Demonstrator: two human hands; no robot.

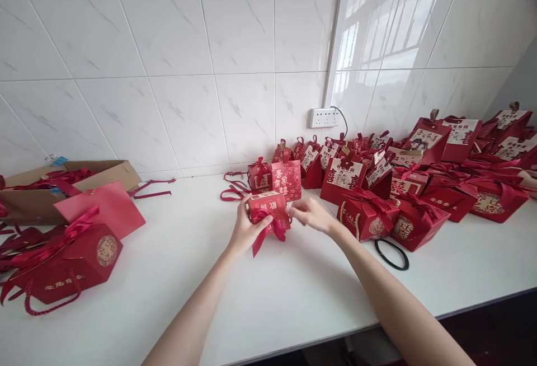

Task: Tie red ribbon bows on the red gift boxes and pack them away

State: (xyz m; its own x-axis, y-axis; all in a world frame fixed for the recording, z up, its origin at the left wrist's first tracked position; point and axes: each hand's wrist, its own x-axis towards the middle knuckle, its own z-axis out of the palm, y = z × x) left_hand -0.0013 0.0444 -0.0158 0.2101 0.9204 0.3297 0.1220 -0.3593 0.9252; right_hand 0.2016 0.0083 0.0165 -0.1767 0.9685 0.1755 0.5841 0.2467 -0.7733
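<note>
A small red gift box point(268, 203) with gold lettering is tilted above the white table in the middle of the head view. My left hand point(244, 230) grips its left side, thumb lying across the front by a dark red ribbon bow point(277, 228). The bow's tail hangs below the box. At the right end of the box is my right hand point(314, 215), its fingers curled and pinched together; whatever is between them is hidden. Just behind stands a red box with gold characters point(286, 180), next to a smaller ribboned box point(259, 174).
Several finished-looking red boxes point(344, 178) crowd the table's right side. A black ring point(392, 255) lies before them. On the left are a cardboard box point(119, 174) of ribbons and a large red box point(79, 268). A power strip point(325, 118) is on the tiled wall.
</note>
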